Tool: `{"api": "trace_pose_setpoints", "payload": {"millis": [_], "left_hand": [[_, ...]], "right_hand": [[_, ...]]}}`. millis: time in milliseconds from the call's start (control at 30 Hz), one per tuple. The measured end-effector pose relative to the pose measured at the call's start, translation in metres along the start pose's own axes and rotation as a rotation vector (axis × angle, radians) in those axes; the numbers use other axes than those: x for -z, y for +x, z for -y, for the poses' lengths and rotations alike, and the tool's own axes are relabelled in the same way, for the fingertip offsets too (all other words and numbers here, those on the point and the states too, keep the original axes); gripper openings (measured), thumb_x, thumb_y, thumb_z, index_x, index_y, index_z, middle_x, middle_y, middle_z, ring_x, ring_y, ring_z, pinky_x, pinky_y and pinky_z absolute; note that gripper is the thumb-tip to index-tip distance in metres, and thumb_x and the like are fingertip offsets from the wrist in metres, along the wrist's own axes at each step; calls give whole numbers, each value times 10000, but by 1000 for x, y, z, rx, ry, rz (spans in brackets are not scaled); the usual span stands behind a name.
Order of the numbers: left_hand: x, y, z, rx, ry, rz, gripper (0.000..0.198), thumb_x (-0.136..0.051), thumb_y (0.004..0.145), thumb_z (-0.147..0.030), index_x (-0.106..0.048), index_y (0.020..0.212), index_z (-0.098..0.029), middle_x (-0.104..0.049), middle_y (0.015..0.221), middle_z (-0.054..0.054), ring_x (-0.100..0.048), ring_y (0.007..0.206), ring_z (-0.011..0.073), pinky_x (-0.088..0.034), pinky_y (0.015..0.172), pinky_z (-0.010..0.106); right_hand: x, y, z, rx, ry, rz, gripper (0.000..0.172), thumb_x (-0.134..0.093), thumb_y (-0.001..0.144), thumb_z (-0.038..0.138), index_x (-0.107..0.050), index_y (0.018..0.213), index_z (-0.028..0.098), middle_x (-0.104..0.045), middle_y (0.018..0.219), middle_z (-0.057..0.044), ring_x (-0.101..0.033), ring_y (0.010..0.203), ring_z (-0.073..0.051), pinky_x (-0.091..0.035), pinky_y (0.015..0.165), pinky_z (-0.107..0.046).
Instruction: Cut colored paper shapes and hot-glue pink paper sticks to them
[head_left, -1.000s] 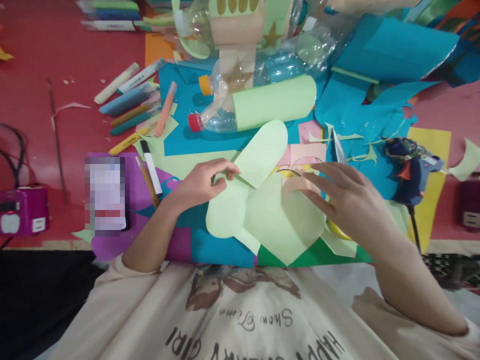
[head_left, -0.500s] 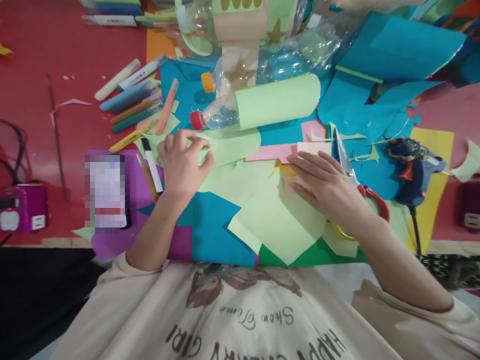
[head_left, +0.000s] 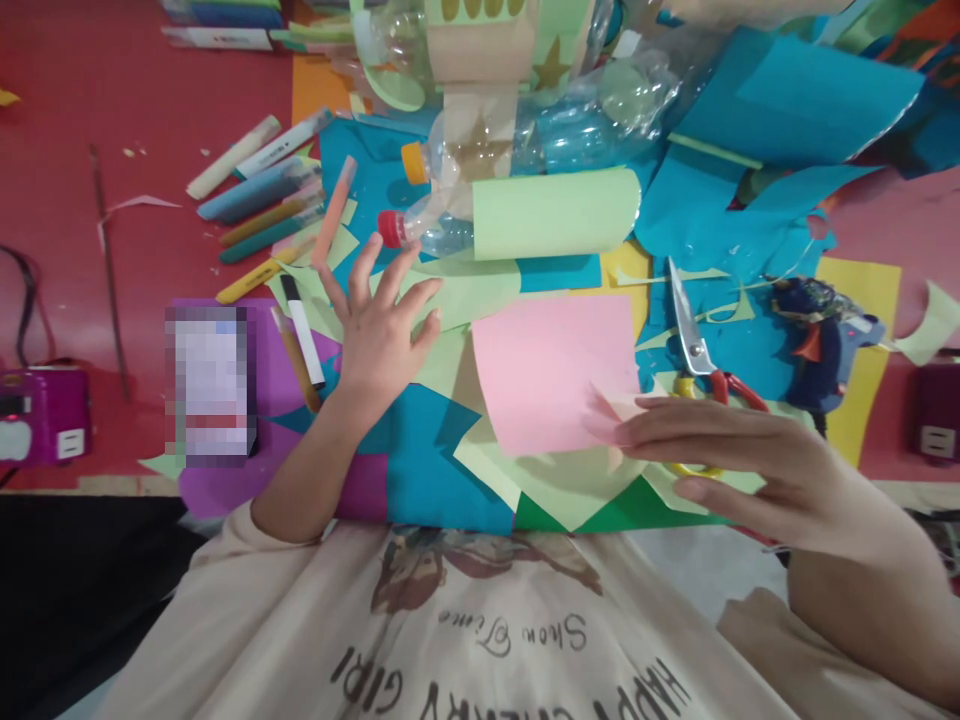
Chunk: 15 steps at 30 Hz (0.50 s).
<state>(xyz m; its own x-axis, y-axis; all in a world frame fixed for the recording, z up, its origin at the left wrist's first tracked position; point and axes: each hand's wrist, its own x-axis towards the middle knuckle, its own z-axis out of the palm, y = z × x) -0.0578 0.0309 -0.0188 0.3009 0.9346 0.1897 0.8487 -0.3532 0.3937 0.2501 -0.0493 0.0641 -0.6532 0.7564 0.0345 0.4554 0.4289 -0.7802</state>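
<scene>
One left hand (head_left: 384, 325) splayed, right hand (head_left: 739, 460) with thumb apart — smooth pink paper (head_left: 551, 375) between; red-and-yellow-handled steel scissors (head_left: 696, 350), right of centre, partly hidden.

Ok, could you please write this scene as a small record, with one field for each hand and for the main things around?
Left hand: fingers spread, near the red cap of the bottle; contact unclear
Right hand: fingers extended, at the near right corner of the pink sheet
Pink sheet: over pale green paper
Bottle: lying, with a green wrap
Scissors: right of the sheet; red and yellow handles
Glue gun: farther right
Markers: several, left of the bottle
</scene>
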Motion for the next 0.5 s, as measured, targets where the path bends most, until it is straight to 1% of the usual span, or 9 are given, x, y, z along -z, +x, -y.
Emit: {"api": "trace_pose_setpoints", "payload": {"millis": [33,67,167,200,233,267,333,400,500], "left_hand": [[0,0,0,4,-12,1,261,-467,894,-371,-568,1132,-336,-485,1400,-31,-252,1383,338,90,1096,713],[0,0,0,13,-27,1,292,-469,889,-378,-548,1167,-335,-482,1404,-30,-254,1384,335,84,1104,703],[-1,0,1,25,-74,-15,356,-429,896,-395,-499,1241,-334,-485,1407,-27,-272,1384,313,56,1137,657],[-1,0,2,22,-90,-25,363,-405,906,-402,-487,1254,-339,-489,1405,-29,-280,1382,302,49,1147,639],[-1,0,2,16,-105,-37,366,-380,916,-405,-478,1263,-345,-495,1399,-32,-290,1379,290,43,1155,623],[-1,0,2,9,-117,-48,366,-362,923,-404,-471,1268,-350,-503,1392,-35,-302,1373,280,32,1160,612],[-2,-1,2,-1,-128,-62,360,-351,932,-383,-467,1271,-346,-515,1381,-29,-322,1364,270,-4,1163,606],[-1,-1,1,-2,-137,-67,353,-345,938,-343,-473,1267,-343,-525,1372,-16,-335,1361,258,-33,1172,584],[-1,-2,-2,-4,-157,-67,361,-333,942,-296,-477,1267,-357,-541,1355,-5,-355,1357,239,-23,1193,545]], "right_hand": [[4,0,-1,-39,105,-59,240,-574,832,194,-702,1018,274,-750,940,-25,-699,907,-186,-596,759,-316],[7,0,-3,-87,193,-175,221,-579,830,206,-722,971,297,-752,898,-18,-702,862,-185,-593,697,-312],[13,7,-18,-284,370,-738,147,-632,773,224,-754,749,303,-730,771,-27,-674,731,-200,-546,595,-364],[15,10,-24,-382,423,-871,121,-654,735,217,-751,703,282,-715,737,-36,-650,654,-192,-522,548,-367],[15,14,-31,-500,461,-950,96,-670,699,205,-751,699,256,-700,715,-41,-616,580,-171,-497,507,-357],[15,17,-37,-614,477,-990,99,-685,661,181,-752,715,231,-687,703,-42,-587,543,-149,-479,492,-343],[13,22,-47,-733,454,-1053,181,-717,579,125,-748,740,204,-692,766,-45,-571,564,-119,-452,500,-304],[10,24,-53,-741,396,-1052,251,-730,536,99,-747,762,207,-707,848,-46,-568,598,-106,-426,506,-278],[3,21,-56,-708,311,-964,269,-721,569,119,-752,814,226,-714,943,-42,-588,667,-114,-424,526,-266]]}}
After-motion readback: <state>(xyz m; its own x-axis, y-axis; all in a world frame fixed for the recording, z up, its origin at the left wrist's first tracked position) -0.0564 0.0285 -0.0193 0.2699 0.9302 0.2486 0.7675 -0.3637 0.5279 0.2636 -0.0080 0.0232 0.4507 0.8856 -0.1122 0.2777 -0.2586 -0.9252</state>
